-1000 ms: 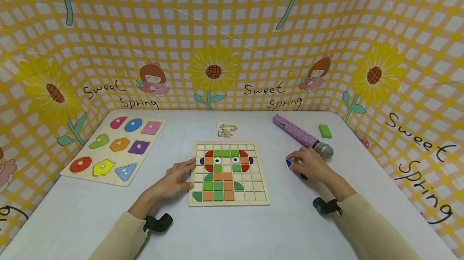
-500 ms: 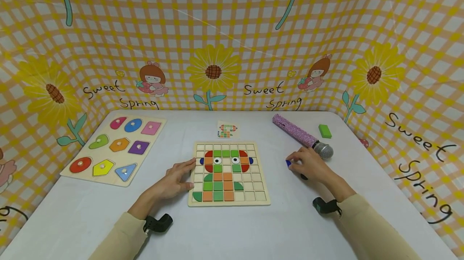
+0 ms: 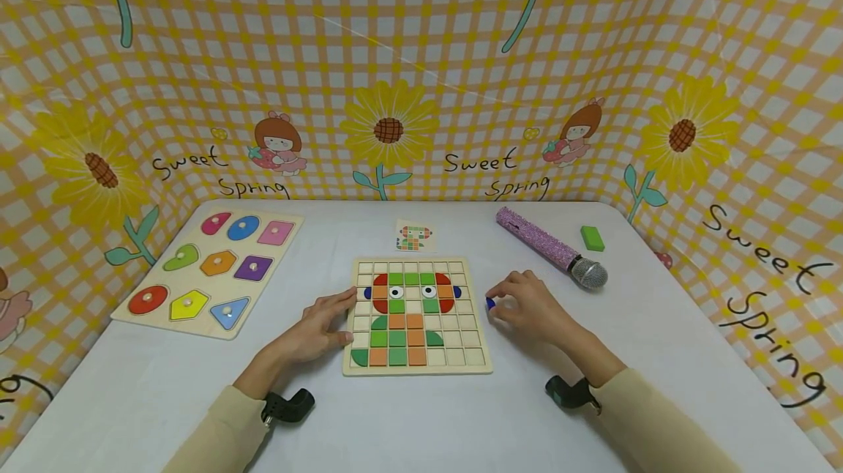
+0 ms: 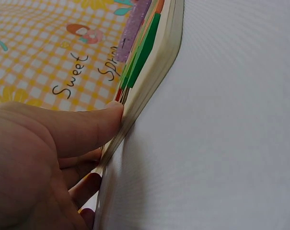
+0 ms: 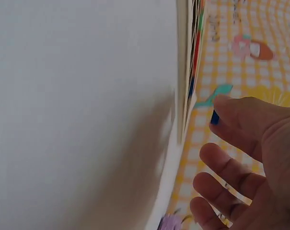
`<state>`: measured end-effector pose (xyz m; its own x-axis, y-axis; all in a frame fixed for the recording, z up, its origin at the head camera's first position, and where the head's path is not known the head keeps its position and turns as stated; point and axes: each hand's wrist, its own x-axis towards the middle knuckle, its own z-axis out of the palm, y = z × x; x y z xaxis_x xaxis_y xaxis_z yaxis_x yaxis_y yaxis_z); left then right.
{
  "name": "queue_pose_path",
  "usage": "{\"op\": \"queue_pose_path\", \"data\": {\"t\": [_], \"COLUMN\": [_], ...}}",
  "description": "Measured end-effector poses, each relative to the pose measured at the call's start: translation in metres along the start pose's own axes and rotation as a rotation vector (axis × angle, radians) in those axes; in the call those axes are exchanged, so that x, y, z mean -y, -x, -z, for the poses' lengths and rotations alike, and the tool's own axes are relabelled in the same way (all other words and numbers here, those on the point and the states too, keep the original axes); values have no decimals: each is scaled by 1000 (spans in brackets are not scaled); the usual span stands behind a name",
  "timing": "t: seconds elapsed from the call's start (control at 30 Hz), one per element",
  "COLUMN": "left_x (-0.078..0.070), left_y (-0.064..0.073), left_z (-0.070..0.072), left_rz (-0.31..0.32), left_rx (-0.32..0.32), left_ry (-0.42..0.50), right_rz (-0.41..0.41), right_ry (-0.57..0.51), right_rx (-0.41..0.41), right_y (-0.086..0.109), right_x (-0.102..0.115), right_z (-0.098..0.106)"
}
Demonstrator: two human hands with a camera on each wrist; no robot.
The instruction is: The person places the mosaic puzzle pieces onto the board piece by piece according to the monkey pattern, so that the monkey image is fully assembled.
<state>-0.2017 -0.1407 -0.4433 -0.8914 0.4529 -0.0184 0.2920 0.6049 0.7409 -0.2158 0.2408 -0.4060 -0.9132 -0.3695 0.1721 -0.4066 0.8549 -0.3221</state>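
A square wooden grid board (image 3: 459, 361) lies on the white table, partly filled with coloured tiles: green, orange, red, blue and two round eyes. My left hand (image 3: 320, 328) rests against its left edge, the thumb and fingers touching the rim, as the left wrist view also shows. Just off the board's right edge, my right hand (image 3: 530, 308) pinches a small blue tile (image 5: 214, 117) between thumb and index finger. The other fingers of that hand are loosely bent. In the head view only a bit of the tile shows; its full shape is hidden.
Behind the board lies a small pattern card (image 3: 415, 236). A glittery pink microphone (image 3: 536, 239) and a green block (image 3: 592, 238) lie at the back right. To the left is a knobbed shape puzzle (image 3: 227, 242). Patterned cloth (image 3: 421, 41) surrounds the table.
My right hand has moved left from beside the microphone to the board's right side, carrying the blue tile. The left hand stays in place at the board's edge.
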Motion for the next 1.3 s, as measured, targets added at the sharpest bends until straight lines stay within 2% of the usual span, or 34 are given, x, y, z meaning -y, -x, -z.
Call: {"op": "queue_pose_path", "data": {"t": [0.23, 0.4, 0.5, 0.67, 0.97, 1.3], "left_x": [0, 0, 0, 0, 1, 2], "left_y": [0, -1, -1, -1, 0, -1], "left_z": [0, 0, -1, 0, 2, 2], "left_rz": [1, 20, 28, 18, -15, -33], "left_rx": [5, 0, 0, 6, 12, 3], "left_ry": [-1, 2, 6, 7, -10, -16], "right_rz": [78, 188, 232, 257, 270, 258], "right_ry": [-14, -17, -27, -49, 1, 49], "right_rx": [7, -5, 12, 73, 108, 102], "right_y": [-7, -13, -17, -24, -37, -47], "right_x": [51, 87, 106, 131, 160, 170], "right_z": [-17, -31, -40, -50, -63, -71]}}
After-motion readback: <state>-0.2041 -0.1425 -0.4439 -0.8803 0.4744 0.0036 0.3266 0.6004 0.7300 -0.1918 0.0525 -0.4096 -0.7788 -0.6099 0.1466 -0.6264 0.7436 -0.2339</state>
